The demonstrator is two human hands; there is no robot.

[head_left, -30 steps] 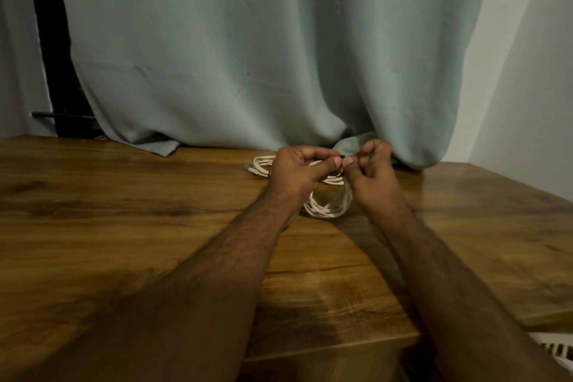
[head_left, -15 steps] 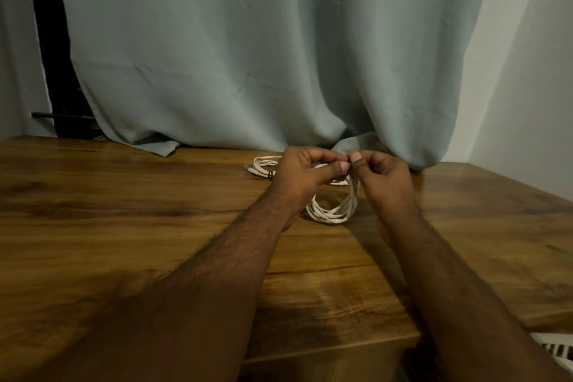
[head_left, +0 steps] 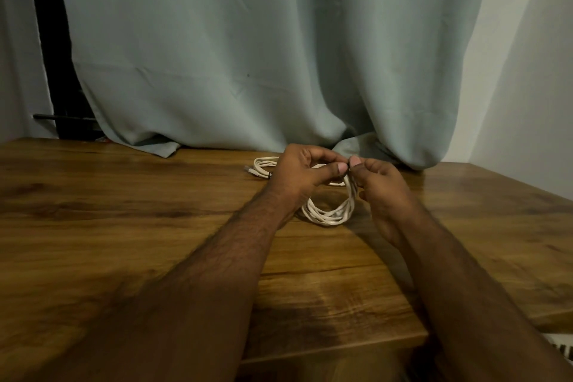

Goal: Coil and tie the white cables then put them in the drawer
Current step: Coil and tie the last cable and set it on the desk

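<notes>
A coiled white cable [head_left: 329,214] hangs upright between both hands, its lower loop resting on the wooden table [head_left: 124,211]. My left hand [head_left: 302,175] pinches the top of the coil with thumb and curled fingers. My right hand [head_left: 379,183] pinches it from the right, thumb tip meeting the left thumb, with something small and dark between them. A second white cable [head_left: 263,167] lies coiled flat on the table behind my left hand, its connector end pointing left. No drawer shows in the head view.
A pale green curtain [head_left: 248,56] hangs behind the table and drapes onto its back edge. A white wall [head_left: 527,71] stands at the right. A white slatted object [head_left: 562,350] sits below the table's right front corner.
My right hand has shifted slightly right and lower, and the held coil has swung a little to the right and opened wider. The cable at the back has not moved.
</notes>
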